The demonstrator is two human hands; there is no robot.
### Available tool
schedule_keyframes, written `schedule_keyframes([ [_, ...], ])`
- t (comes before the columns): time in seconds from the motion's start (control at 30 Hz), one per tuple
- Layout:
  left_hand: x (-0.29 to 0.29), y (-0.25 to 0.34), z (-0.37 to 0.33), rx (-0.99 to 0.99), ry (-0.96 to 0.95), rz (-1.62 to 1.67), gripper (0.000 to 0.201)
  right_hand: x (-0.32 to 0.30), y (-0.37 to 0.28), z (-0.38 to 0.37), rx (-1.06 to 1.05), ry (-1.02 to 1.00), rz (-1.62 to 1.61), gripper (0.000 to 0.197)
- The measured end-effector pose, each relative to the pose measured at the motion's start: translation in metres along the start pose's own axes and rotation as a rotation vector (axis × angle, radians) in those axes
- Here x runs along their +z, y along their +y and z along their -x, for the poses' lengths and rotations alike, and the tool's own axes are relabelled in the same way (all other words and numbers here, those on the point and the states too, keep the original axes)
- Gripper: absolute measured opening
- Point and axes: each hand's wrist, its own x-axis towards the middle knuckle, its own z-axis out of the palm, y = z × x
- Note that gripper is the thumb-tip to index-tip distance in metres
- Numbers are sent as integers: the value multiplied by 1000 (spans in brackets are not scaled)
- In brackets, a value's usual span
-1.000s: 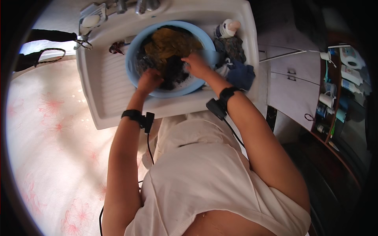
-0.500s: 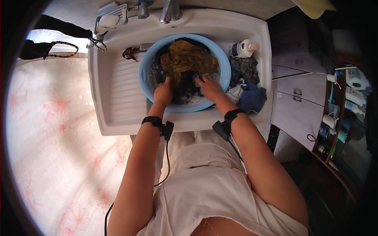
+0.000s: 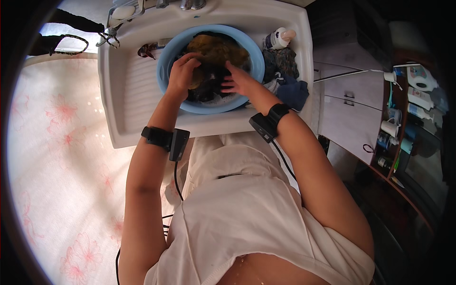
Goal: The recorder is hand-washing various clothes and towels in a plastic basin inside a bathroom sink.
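Cloth [image 3: 223, 54] lay wet in the blue basin [image 3: 259, 66], at the upper centre of the frame: a mustard piece [image 3: 209, 45] toward the upper rim, a dark piece [image 3: 211, 85] lower, with some foam [image 3: 219, 100] near the lower rim. I judged the step to be washing by hand. The left hand [image 3: 182, 76], over the basin's left part, had its fingers loosely bent and apart; the right hand [image 3: 239, 82] had its fingers spread. Both appeared released, with the dark piece lying between and below them. The next move probably called for lowering both hands and gathering this piece firmly.
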Motion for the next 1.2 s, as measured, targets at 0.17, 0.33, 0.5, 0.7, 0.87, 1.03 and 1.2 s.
schedule_keyframes([
  [0.17,24,5,8,-164,-123,219,28,28,-5,8,-112,-482,-265,42],
  [0.33,33,-15,-3,-147,-46,354,28,35,2,2,-175,-401,-223,33],
  [0.5,22,-22,-19,71,115,-294,39,45,-6,31,-71,-242,-249,31],
  [0.7,-41,-65,-58,125,349,-680,34,-12,-28,21,-406,-166,268,30],
  [0.87,-60,-78,-53,120,212,-856,31,-56,-29,-11,-594,-98,585,34],
  [1.03,-17,-80,-40,377,-19,-1137,77,-71,-15,-54,-795,37,1087,55],
  [1.2,-4,-95,-32,124,-198,-1461,110,-21,6,-46,-670,213,1358,77],
])
